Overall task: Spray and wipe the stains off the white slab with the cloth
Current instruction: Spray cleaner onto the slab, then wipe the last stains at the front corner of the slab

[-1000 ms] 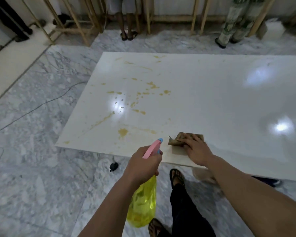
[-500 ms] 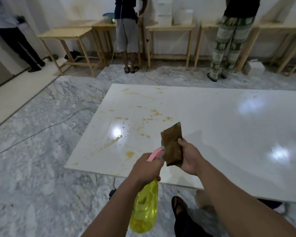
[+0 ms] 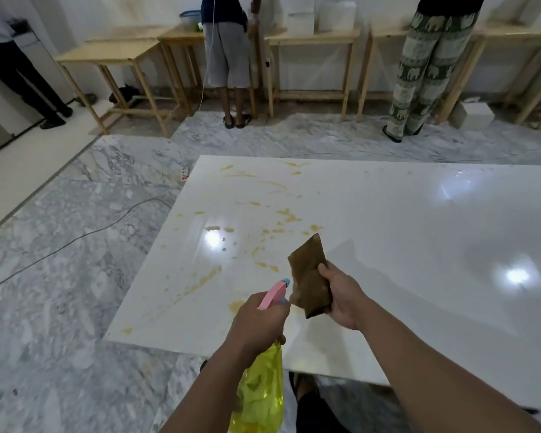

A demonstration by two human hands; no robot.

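Note:
A large glossy white slab (image 3: 403, 232) lies on the marble floor, its left part spattered with yellow-brown stains (image 3: 289, 215). My left hand (image 3: 258, 320) grips a yellow spray bottle (image 3: 261, 392) by its pink head, the blue nozzle pointing toward the slab. My right hand (image 3: 341, 296) holds a folded brown cloth (image 3: 310, 278) upright in the air, just right of the nozzle and above the slab's near edge.
Wooden tables (image 3: 128, 54) line the far wall. Three people stand there with their backs to me (image 3: 228, 48). A cable (image 3: 75, 239) runs across the marble floor at left. My sandalled foot (image 3: 303, 385) is by the slab's near edge.
My right hand lifted the cloth off the slab and now holds it up beside the nozzle. My view tilted up, showing the tables and people.

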